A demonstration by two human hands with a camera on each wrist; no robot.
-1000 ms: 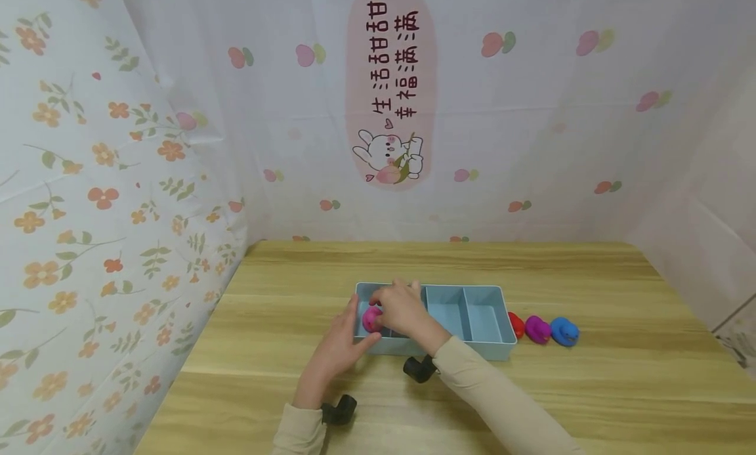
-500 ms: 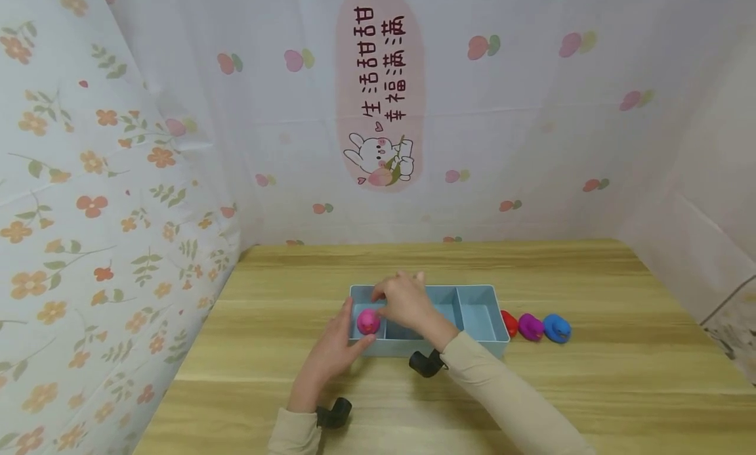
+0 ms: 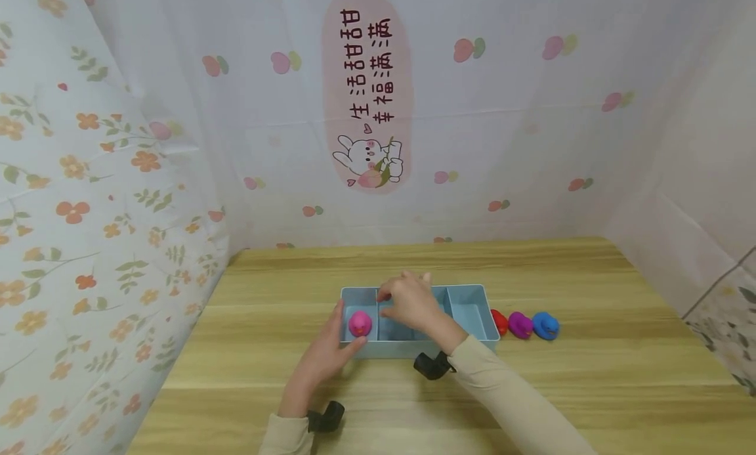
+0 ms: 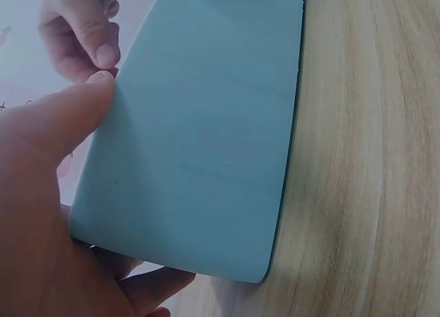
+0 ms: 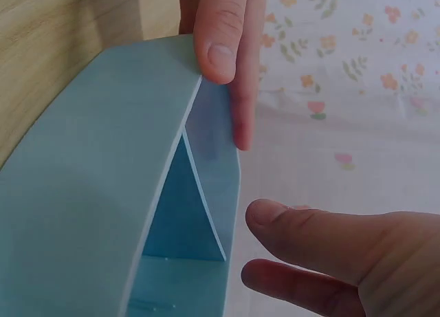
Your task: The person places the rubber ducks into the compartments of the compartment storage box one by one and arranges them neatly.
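Note:
A light blue divided box (image 3: 472, 347) lies on the table, its compartments in a row. In its leftmost compartment sits a pink rubber duck (image 3: 359, 324). My left hand (image 3: 323, 355) grips the box's left end, thumb on the near rim and fingers around the end wall, as the left wrist view also shows. Over the compartments just right of the duck hovers my right hand (image 3: 411, 303); its fingers are loosely bent and hold nothing. In the right wrist view, the right thumb and a finger (image 5: 295, 279) are apart, beside the box's far wall. The duck is hidden there.
Right of the box stand a red duck (image 3: 499, 322), partly hidden by the box's end, a purple duck (image 3: 521, 325) and a blue duck (image 3: 546, 325). Patterned cloth (image 3: 520, 133) hangs behind and beside the wooden table (image 3: 590, 389).
My right hand has let go of the pink duck, which now sits in the left compartment, and has shifted right. My left hand stays on the box. The head view has turned slightly.

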